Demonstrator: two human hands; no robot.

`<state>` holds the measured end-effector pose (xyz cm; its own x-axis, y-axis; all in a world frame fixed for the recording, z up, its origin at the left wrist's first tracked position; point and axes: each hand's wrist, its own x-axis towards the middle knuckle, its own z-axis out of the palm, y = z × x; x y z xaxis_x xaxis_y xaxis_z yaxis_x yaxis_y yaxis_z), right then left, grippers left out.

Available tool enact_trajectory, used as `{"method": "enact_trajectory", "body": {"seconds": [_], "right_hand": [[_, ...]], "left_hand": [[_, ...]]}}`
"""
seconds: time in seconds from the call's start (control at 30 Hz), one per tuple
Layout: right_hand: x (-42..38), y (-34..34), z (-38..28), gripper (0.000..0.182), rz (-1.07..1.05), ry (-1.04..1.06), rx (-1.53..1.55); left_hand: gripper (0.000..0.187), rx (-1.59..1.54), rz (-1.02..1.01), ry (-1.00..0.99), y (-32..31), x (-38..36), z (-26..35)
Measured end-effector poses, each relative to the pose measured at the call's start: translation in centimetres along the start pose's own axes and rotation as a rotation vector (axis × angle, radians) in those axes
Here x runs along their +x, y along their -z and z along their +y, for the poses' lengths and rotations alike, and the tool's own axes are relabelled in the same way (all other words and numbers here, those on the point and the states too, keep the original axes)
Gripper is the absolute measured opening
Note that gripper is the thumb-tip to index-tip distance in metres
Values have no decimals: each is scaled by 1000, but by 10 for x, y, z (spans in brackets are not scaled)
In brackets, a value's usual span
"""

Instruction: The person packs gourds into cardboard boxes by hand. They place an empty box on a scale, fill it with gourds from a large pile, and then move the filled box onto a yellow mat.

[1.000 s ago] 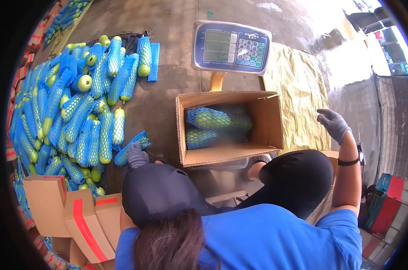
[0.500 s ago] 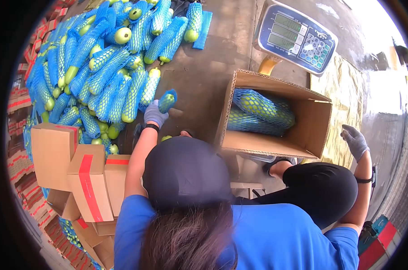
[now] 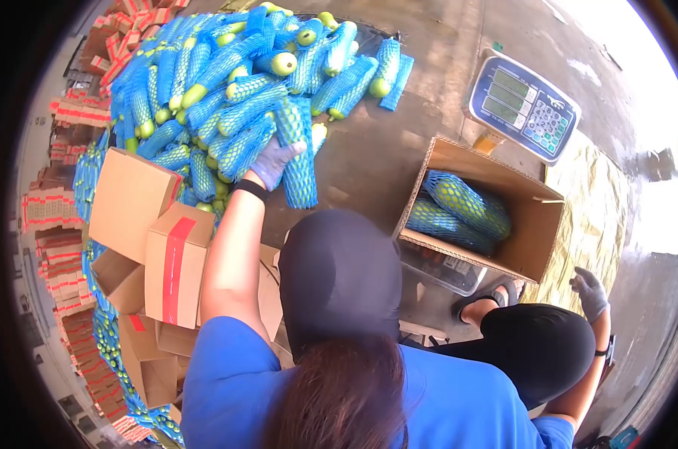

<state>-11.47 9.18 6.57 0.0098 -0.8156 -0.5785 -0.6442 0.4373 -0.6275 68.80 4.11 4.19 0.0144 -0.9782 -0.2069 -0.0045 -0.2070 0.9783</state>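
Note:
My left hand [image 3: 273,160], in a light purple glove, is closed on a long green gourd in a blue foam net [image 3: 299,176] at the right edge of the gourd pile [image 3: 204,97]. The netting hangs past the gourd's lower end. My right hand [image 3: 591,294], gloved in grey, is held out beside my right knee, empty, its fingers apart and slightly bent. Between the hands, an uncapped cardboard box [image 3: 537,247] holds several netted gourds [image 3: 458,202]. The box stands on a weighing scale's platform [image 3: 447,271].
The scale's display and keypad [image 3: 524,105] rise behind the box. Cardboard cartons [image 3: 176,262] with red tape are stacked left of my arm. More flattened cartons [image 3: 54,213] line the far left. A yellowish sheet [image 3: 589,217] lies on the floor at right.
The netted gourd in my left hand has turned from end-on to lengthwise. The whole view has shifted, with the pile and box appearing farther right. My right hand stays beside the knee.

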Motion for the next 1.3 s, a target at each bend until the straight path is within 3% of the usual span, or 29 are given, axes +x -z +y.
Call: {"method": "enact_trajectory", "body": {"seconds": [0.03,0.1,0.17,0.23,0.33,0.43,0.53,0.57,0.67,0.77,0.83,0.9,0.97,1.07,1.1,1.17,1.23,1.3], "right_hand": [[-5,1,4,49,1,-30,-14],[-13,2,6,47,-17,-154,-59],[-13,-3,12,44,-11,-230,-9],[-19,-7,5,43,-28,-299,19],[-22,0,4,45,-36,-336,-13],[-20,6,0,45,-17,-373,-25],[-8,8,5,43,40,-393,-45],[-2,6,3,43,37,-391,-45],[11,-7,-8,42,18,-398,-72],[23,-16,-24,41,-41,-353,-69],[29,-12,-17,41,-58,-321,-88],[39,-8,3,44,-67,-131,-83],[40,-11,2,44,-74,-129,-72],[36,-27,-37,45,-92,-179,-77],[34,-32,-45,45,-106,-232,-91],[35,-35,-42,44,-109,-223,-37],[33,-38,-39,44,-107,-218,15],[28,-45,-52,42,-63,-202,85]], "left_hand": [[82,142,32,17,2,2,-21],[90,860,216,99,-8,7,-69],[76,1176,268,329,-25,12,-135],[74,1198,260,641,-49,10,-145],[77,1219,312,655,-51,10,-189],[85,1208,324,689,-42,9,-183],[88,1402,601,353,-12,2,-176],[82,1259,671,273,3,-3,-167],[78,1306,834,344,41,-1,-166],[79,1460,983,322,60,-10,-125],[85,1476,1231,157,86,-6,-108],[89,1476,1200,92,115,5,-85],[92,1475,1162,17,137,23,-61],[107,1625,878,290,174,60,-40],[107,1627,872,279,191,69,-37],[108,1435,612,611,206,88,-23],[97,1578,485,660,202,92,-9],[92,1611,476,590,187,84,0]]}}
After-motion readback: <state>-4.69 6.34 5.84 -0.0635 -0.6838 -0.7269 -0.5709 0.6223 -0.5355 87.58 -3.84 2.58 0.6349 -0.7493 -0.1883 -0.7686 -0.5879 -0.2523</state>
